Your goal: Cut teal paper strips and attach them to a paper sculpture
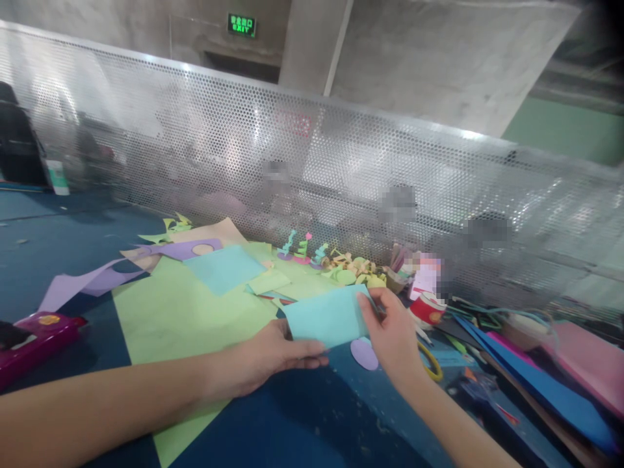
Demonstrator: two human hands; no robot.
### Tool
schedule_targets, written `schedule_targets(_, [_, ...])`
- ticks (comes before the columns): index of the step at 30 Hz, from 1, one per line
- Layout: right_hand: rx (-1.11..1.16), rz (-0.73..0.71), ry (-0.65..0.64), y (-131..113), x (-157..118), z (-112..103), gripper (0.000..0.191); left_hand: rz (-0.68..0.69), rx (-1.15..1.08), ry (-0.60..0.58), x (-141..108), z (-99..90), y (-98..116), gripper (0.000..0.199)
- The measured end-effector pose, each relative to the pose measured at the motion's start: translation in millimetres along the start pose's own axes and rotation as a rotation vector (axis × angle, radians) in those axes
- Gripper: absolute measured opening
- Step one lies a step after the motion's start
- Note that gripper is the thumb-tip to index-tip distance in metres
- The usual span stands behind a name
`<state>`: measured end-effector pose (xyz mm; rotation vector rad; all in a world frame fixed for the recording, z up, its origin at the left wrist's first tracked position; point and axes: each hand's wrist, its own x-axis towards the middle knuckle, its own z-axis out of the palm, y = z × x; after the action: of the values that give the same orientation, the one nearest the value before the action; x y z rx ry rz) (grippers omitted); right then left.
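Between both hands a light blue sheet of paper (327, 316) is held up over the table, its surface facing me. My left hand (275, 354) pinches its lower left edge, thumb in front. At the upper right corner, my right hand (392, 328) grips it between thumb and fingers. Just below the sheet, a purple paper oval (364, 355) lies on the blue table. Under and beyond my left hand spreads a large light green sheet (160, 318). On it rests another light blue sheet (225, 268), beside a purple strip with a round hole (170, 250).
Small paper spirals on round bases (302, 249) stand at the back near a perforated metal screen (219, 143). Yellow paper scraps (355, 266) lie beside them. To the right are a red and white roll (428, 310), yellow-handled scissors (431, 363) and coloured sheets (550, 383). A magenta tool (43, 344) sits left.
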<state>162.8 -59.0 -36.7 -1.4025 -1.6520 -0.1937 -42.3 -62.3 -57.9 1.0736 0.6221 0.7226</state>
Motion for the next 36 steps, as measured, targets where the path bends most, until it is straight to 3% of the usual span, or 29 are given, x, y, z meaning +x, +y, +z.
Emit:
schedule_targets(29, [0.040,-0.001,0.006,-0.8,-1.7,0.4,0.021,0.017,0.032,0.047,2.0,-1.3,-4.7,0.037])
schedule_targets(33, [0.186,0.121,-0.040,0.0,1.1,1.3,0.029,0.035,0.037,0.069,3.3,-1.9,-4.6,0.038])
schedule_targets(36, [0.537,0.326,-0.111,-0.8,6.0,4.8,0.043,0.073,0.014,0.084,4.8,-3.6,-3.4,0.039])
